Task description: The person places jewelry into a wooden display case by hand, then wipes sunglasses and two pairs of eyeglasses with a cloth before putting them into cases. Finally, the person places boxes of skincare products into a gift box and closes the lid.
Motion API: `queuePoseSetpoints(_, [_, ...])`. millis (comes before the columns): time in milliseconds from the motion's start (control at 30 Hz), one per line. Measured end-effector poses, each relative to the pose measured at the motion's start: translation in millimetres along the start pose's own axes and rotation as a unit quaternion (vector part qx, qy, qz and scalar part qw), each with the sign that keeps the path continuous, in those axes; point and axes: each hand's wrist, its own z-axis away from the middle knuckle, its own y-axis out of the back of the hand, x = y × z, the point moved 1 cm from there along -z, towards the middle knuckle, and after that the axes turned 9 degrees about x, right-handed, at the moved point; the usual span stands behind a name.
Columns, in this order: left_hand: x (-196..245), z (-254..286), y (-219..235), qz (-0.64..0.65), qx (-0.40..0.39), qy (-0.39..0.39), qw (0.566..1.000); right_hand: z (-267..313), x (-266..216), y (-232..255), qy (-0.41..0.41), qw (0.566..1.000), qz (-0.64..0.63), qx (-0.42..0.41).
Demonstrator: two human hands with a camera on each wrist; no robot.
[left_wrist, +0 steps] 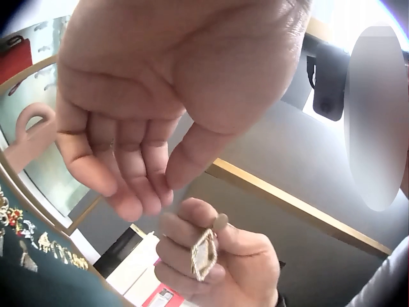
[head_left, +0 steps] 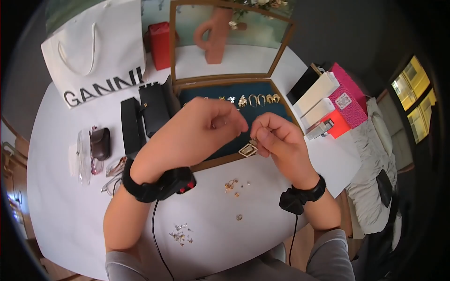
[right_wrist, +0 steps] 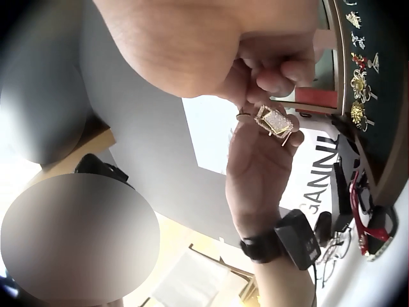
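A wooden display case (head_left: 208, 163) is left open on the white table (head_left: 75, 210), its framed clear lid (head_left: 267, 56) raised at the far side. On its dark teal lining a row of jewellery is set out, in which two slender hoops (head_left: 253, 100) are seen side by side; the full count is hidden by the hands. One pendant-like, diamond-shaped jewel (head_left: 248, 150) is held above the case's near edge, pinched between thumb and fingers of the right hand (head_left: 283, 147). The left hand (head_left: 187, 133) is held just beside it with fingers loosely bent; whether anything is gripped there cannot be told.

One white paper bag (head_left: 101, 51) is stood at the far left, its contents hidden. Near it two black boxes are placed, one slim (head_left: 131, 124) and one wider (head_left: 153, 112). One brown glasses case (head_left: 100, 144) is seen among spectacles. To the right one pink box (head_left: 354, 96) is grouped with others. On the near tabletop two loose clusters of small pieces, one golden (head_left: 230, 185) and one silvery (head_left: 180, 234), are scattered, with one ring-like piece (head_left: 239, 217) lying apart.
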Motion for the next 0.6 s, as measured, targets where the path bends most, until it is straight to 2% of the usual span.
queuePoseSetpoints(67, [7.8, 2.8, -3.1, 0.004, -0.021, 0.016, 1.000, -6.4, -0.7, 2.6, -0.039, 0.994, -0.099, -0.003])
queuePoseSetpoints(133, [15.7, 4.9, -6.5, 0.034, -0.045, 0.057, 0.997, -9.5, -0.1, -1.5, -0.033, 0.994, -0.102, 0.016])
queuePoseSetpoints(200, [17.8, 3.5, -7.8, 0.017, -0.036, 0.036, 0.999, -11.4, -1.1, -6.4, -0.032, 0.993, -0.106, 0.034])
queuePoseSetpoints(300, [12.5, 1.5, -10.1, -0.004, -0.001, 0.043, 0.999, -11.1, -1.1, -11.8, -0.022, 0.994, -0.082, 0.068])
queuePoseSetpoints(367, [6.4, 0.5, -12.2, 0.008, 0.063, 0.027, 0.998, -10.9, 3.5, -12.0, 0.084, 0.986, 0.015, 0.142])
queuePoseSetpoints(400, [4.8, 0.3, -12.0, 0.007, 0.063, 0.028, 0.998, -10.4, 4.1, -11.5, 0.084, 0.986, 0.014, 0.143])
queuePoseSetpoints(467, [2.2, 0.5, -10.7, -0.021, 0.075, 0.003, 0.997, -9.4, 4.6, -10.4, 0.137, 0.980, 0.073, 0.120])
queuePoseSetpoints(600, [8.2, 1.4, -13.7, -0.060, 0.064, 0.041, 0.995, -12.4, 8.4, -13.2, 0.119, 0.981, 0.085, 0.127])
